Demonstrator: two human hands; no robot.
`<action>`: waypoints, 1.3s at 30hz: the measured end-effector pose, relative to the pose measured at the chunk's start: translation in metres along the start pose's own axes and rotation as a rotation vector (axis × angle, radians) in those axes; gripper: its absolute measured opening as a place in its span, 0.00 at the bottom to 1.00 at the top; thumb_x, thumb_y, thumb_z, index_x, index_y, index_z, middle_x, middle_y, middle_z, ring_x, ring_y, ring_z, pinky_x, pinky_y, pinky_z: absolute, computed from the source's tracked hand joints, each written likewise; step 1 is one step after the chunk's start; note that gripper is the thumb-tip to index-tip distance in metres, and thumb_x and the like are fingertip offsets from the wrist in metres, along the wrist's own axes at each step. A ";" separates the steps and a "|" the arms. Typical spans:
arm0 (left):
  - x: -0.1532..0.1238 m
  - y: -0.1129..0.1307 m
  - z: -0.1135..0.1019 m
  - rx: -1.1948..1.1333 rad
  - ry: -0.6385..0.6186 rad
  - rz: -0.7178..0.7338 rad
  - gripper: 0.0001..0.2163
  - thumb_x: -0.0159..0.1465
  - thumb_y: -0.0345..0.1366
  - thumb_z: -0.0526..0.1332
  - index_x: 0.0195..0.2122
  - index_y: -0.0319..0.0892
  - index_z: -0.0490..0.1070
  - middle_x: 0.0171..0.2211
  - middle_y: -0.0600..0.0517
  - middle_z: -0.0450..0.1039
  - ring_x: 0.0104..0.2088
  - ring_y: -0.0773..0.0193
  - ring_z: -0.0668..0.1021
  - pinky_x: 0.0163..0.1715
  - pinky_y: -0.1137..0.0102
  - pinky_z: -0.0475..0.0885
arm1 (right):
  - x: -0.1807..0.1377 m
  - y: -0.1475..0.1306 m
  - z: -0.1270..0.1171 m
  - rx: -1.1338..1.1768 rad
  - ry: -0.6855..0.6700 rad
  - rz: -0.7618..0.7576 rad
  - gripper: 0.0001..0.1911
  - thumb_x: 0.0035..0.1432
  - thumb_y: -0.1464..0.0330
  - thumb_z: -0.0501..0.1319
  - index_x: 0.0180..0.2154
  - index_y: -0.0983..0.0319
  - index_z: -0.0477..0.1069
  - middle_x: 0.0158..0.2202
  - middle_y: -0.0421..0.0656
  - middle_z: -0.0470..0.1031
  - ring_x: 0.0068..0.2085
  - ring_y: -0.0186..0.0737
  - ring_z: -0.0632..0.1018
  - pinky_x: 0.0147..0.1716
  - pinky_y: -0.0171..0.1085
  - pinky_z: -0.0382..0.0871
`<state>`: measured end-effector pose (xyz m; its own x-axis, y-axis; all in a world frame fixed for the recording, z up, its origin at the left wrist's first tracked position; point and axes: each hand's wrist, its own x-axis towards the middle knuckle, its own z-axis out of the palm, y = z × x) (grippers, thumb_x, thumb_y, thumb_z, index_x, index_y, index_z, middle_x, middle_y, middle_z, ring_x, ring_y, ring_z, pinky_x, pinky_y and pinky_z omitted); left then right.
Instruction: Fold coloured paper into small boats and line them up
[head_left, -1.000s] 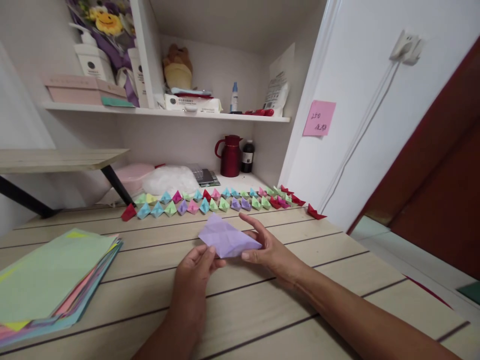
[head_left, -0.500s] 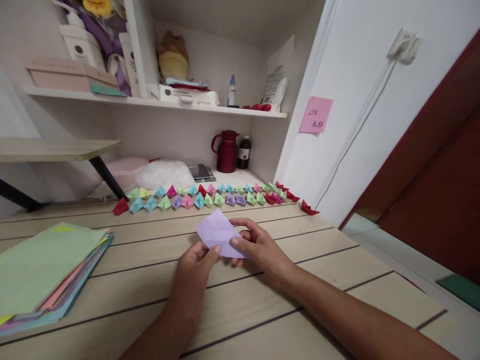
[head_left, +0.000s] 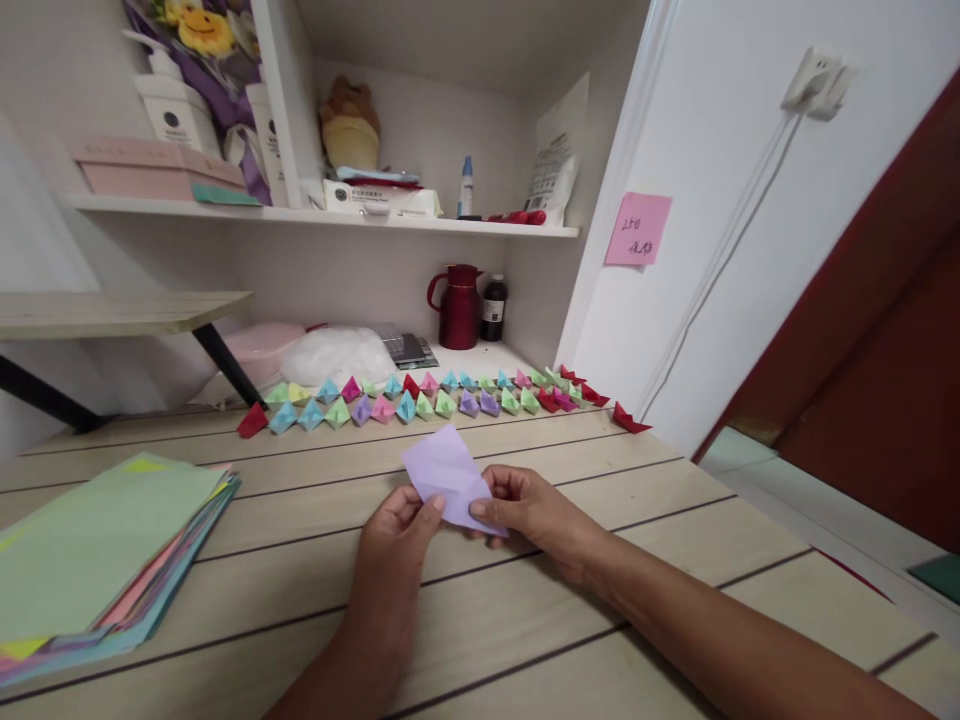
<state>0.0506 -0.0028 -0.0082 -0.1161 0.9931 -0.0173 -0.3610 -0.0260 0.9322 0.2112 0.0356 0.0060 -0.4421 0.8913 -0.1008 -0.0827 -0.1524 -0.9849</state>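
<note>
A creased piece of purple paper [head_left: 448,468] is held up above the table, tilted, with a corner pointing away from me. My left hand [head_left: 405,522] pinches its near left edge, thumb on top. At the near right corner my right hand [head_left: 521,510] grips it between thumb and curled fingers; the fingertips underneath are partly hidden. Beyond the hands, small folded paper boats [head_left: 382,407] in many colours stand in two rows along the back of the table.
A stack of coloured paper [head_left: 112,545] lies on the slatted table [head_left: 300,600] at left. Behind the boats are a dark red jug [head_left: 459,308], a dark bottle [head_left: 493,308] and a clear plastic bag [head_left: 337,355]. A raised wooden shelf [head_left: 127,313] stands at back left.
The view has shifted slightly. Both hands still hold the purple paper, which now lies a little flatter and turned; my right hand's fingers have curled in from the paper's far side.
</note>
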 end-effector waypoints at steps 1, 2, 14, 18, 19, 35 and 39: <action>0.000 0.000 0.000 0.014 0.001 -0.007 0.14 0.54 0.39 0.68 0.38 0.38 0.73 0.36 0.47 0.80 0.39 0.58 0.80 0.44 0.66 0.71 | 0.000 0.000 0.000 0.036 -0.014 -0.037 0.20 0.42 0.64 0.74 0.36 0.62 0.71 0.31 0.39 0.77 0.31 0.32 0.77 0.29 0.29 0.66; -0.001 0.001 0.000 0.033 0.002 -0.015 0.14 0.54 0.39 0.68 0.38 0.38 0.73 0.36 0.47 0.80 0.39 0.59 0.80 0.43 0.66 0.71 | -0.001 -0.001 0.000 0.072 -0.024 -0.065 0.23 0.41 0.66 0.74 0.40 0.61 0.71 0.34 0.39 0.77 0.33 0.33 0.77 0.32 0.30 0.67; 0.004 -0.003 -0.001 0.238 -0.005 0.042 0.11 0.49 0.42 0.68 0.26 0.39 0.73 0.21 0.54 0.73 0.24 0.67 0.73 0.29 0.72 0.67 | -0.003 -0.004 -0.002 0.261 -0.139 0.031 0.37 0.36 0.73 0.75 0.51 0.59 0.70 0.35 0.41 0.79 0.33 0.36 0.78 0.32 0.32 0.67; -0.002 0.002 0.002 0.274 0.040 0.089 0.12 0.50 0.43 0.68 0.28 0.40 0.74 0.19 0.56 0.69 0.22 0.67 0.70 0.27 0.73 0.66 | -0.002 0.000 -0.001 0.182 -0.086 0.000 0.23 0.37 0.70 0.75 0.40 0.63 0.77 0.34 0.43 0.78 0.35 0.39 0.77 0.38 0.36 0.68; -0.004 0.004 0.003 0.266 0.068 0.107 0.13 0.52 0.44 0.67 0.32 0.40 0.74 0.20 0.56 0.70 0.23 0.67 0.71 0.29 0.72 0.67 | -0.002 0.000 -0.002 0.148 -0.039 -0.062 0.20 0.37 0.69 0.76 0.36 0.62 0.78 0.36 0.43 0.78 0.37 0.39 0.76 0.40 0.37 0.67; -0.008 0.016 -0.005 0.114 -0.319 -0.215 0.14 0.56 0.45 0.67 0.33 0.37 0.77 0.27 0.50 0.74 0.29 0.63 0.74 0.36 0.68 0.68 | -0.008 -0.009 -0.012 -0.523 -0.219 -0.589 0.06 0.55 0.65 0.67 0.28 0.60 0.76 0.55 0.47 0.61 0.56 0.46 0.69 0.52 0.43 0.67; -0.005 0.013 -0.009 -0.073 -0.171 -0.219 0.13 0.57 0.43 0.67 0.36 0.36 0.76 0.32 0.47 0.76 0.32 0.63 0.75 0.36 0.69 0.69 | -0.010 -0.007 -0.009 -0.797 -0.123 -0.777 0.19 0.52 0.71 0.68 0.48 0.56 0.73 0.62 0.49 0.52 0.65 0.51 0.56 0.61 0.49 0.56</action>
<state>0.0379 -0.0090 0.0004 0.1270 0.9808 -0.1483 -0.4268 0.1890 0.8844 0.2241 0.0320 0.0129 -0.6084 0.5699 0.5523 0.2015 0.7840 -0.5871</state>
